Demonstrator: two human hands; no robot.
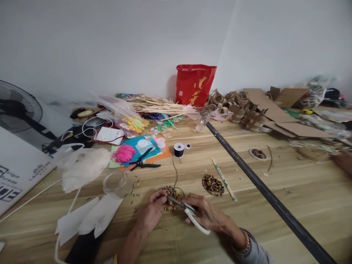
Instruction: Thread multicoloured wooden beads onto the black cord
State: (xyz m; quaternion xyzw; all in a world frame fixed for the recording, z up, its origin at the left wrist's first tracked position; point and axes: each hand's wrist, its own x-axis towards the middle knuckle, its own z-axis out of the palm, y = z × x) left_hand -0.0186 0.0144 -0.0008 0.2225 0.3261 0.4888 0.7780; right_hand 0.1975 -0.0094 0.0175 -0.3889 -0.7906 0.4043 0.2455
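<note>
My left hand (157, 205) is closed in a pinch at the edge of a coil of multicoloured beads (171, 208); what the fingertips hold is too small to make out. White-handled scissors (195, 222) are in my right hand (205, 212), their blades pointing left over the beads, close to my left fingertips. A thin black cord runs from a spool (179, 150) down to the beads and loops beside them. To the right lies a second coil of beads (213, 184), with a green-and-white strip (224, 179) next to it.
Pruning shears (143, 161) and pink yarn (123, 153) lie on coloured paper. A clear container (114, 182) stands left, near white paper pieces (100, 214). A glass jar (202, 121), red bag (194, 85) and cardboard (272, 106) are farther back. Another person's hand (342, 163) shows far right.
</note>
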